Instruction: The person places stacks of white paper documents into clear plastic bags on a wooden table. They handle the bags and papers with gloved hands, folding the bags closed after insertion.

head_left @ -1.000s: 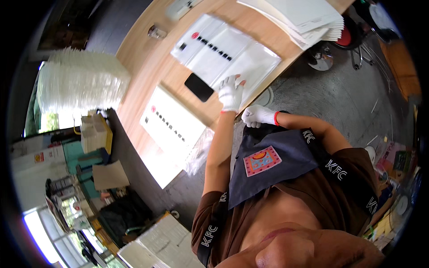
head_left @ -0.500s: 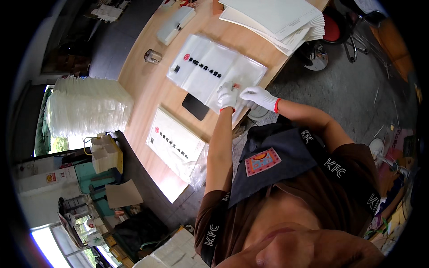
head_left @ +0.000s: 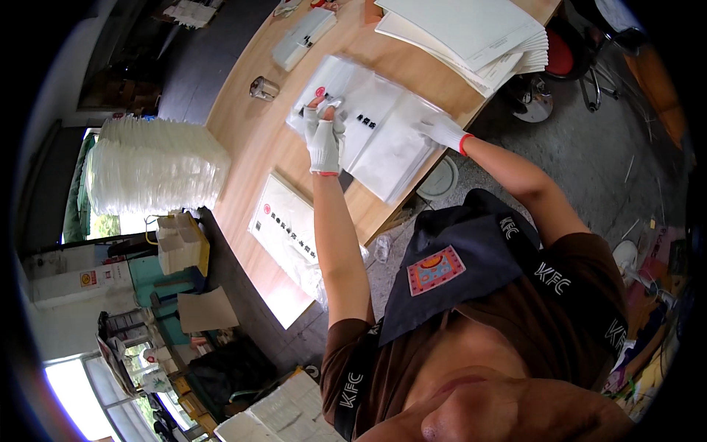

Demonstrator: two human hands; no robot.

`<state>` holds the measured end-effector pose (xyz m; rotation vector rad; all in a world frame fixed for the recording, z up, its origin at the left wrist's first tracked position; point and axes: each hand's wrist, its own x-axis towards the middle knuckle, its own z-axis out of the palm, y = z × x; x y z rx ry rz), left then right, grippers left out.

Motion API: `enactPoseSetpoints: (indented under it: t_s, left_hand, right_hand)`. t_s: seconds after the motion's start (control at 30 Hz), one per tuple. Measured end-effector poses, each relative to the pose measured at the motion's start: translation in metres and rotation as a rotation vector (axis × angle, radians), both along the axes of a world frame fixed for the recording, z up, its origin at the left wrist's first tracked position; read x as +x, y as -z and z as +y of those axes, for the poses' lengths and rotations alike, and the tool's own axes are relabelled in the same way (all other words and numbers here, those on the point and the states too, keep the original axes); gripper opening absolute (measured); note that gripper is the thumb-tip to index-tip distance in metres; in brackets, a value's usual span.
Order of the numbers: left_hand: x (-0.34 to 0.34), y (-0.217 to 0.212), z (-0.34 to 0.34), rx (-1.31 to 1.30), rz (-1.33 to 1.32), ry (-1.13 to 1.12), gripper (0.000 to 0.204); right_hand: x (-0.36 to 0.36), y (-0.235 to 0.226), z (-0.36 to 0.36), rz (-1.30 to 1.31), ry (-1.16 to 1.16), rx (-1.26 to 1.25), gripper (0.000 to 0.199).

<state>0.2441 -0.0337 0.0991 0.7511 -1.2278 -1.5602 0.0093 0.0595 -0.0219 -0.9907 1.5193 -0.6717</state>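
A stack of clear plastic sleeves over white sheets with black lettering (head_left: 398,158) lies on the wooden table. My left hand (head_left: 324,140), in a white glove with bare fingertips showing, is over the sleeves' left part near the red round mark. Its fingers look apart, partly blurred, and cover some of the lettering. My right hand (head_left: 444,134), also gloved in white, reaches the sleeves' right edge with its fingers stretched out flat. Just below the sleeves, a dark flat rectangular object (head_left: 346,179) is mostly hidden by my left wrist. Another printed white pack in plastic (head_left: 283,225) lies left of my left forearm.
A pile of large white sheets (head_left: 471,33) sits at the table's far right. A clear glass jar (head_left: 264,88) and a pale box (head_left: 304,38) stand further left. A tall stack of plastic sleeves (head_left: 158,166) rises beyond the left edge. A round lidded bucket (head_left: 440,179) is below the near edge.
My hands, close together at the sleeves' lower right before, have moved apart. The left went up and left across the sleeves; the right shifted slightly up and right, its fingers now stretched out.
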Motion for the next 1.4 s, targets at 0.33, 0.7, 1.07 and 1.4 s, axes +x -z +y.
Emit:
enactPoseSetpoints:
  t_s: [0.33, 0.7, 1.07, 1.4]
  left_hand:
    - [-0.028, 0.056, 0.032, 0.320, 0.218, -0.193, 0.041]
    - [-0.078, -0.035, 0.109, -0.439, -0.710, 0.009, 0.027]
    - [-0.081, 0.017, 0.117, -0.616, -0.713, 0.019, 0.022]
    - [-0.138, 0.049, 0.058, -0.267, -0.474, 0.309, 0.039]
  right_hand:
    - [0.013, -0.007, 0.002, 0.625, 0.007, -0.620, 0.042]
    - [0.023, -0.078, 0.016, 0.516, -0.349, -0.688, 0.047]
    - [-0.021, -0.147, 0.064, 0.709, -0.446, -0.373, 0.027]
    - [-0.171, -0.102, 0.015, 1.477, -0.197, -1.071, 0.024]
